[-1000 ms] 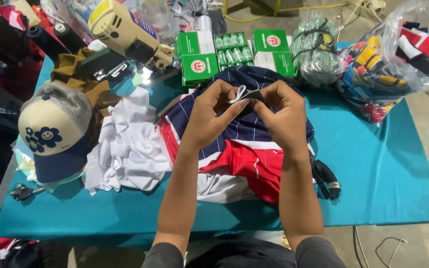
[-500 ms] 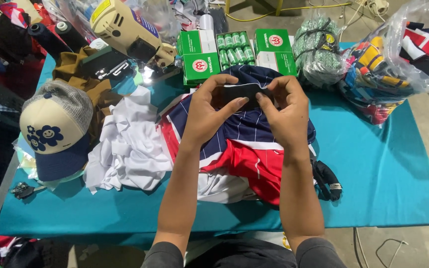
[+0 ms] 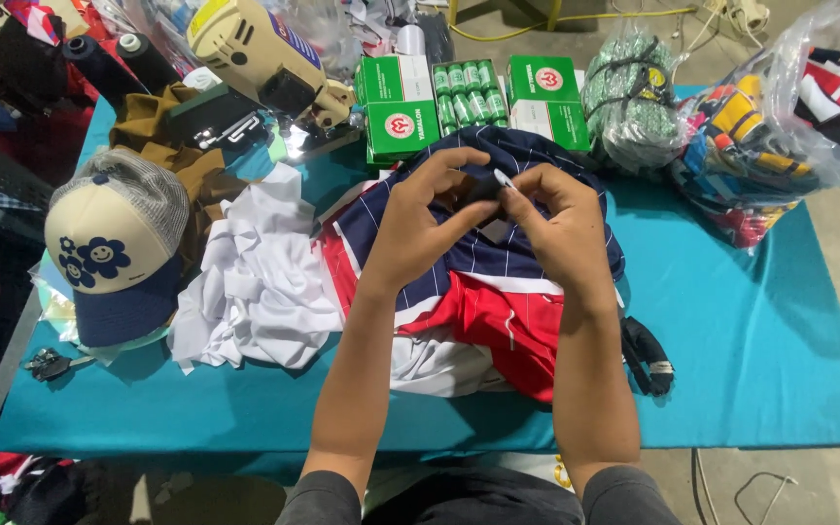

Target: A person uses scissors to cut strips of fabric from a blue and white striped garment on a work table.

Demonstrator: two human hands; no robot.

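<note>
My left hand point(image 3: 427, 214) and my right hand point(image 3: 558, 216) meet above a pile of cloth, fingertips together on a small dark piece of fabric point(image 3: 486, 187) with a white edge. Both hands pinch it between thumb and fingers. Under the hands lies a navy pinstriped garment point(image 3: 478, 255) over red pinstriped cloth point(image 3: 498, 326). How the small piece joins the garment is hidden by my fingers.
White crumpled cloth point(image 3: 260, 282) lies left of the pile, beside a cream and navy cap point(image 3: 114, 253). Green boxes of thread spools point(image 3: 469, 92), a cream handheld machine point(image 3: 255, 53) and clear bags of cloth point(image 3: 780, 126) line the far side of the teal table point(image 3: 751, 331). A black strap point(image 3: 646, 355) lies right.
My hands have dropped slightly toward the garment and closed tighter together. The white edge seen a second ago is now mostly covered by my fingers.
</note>
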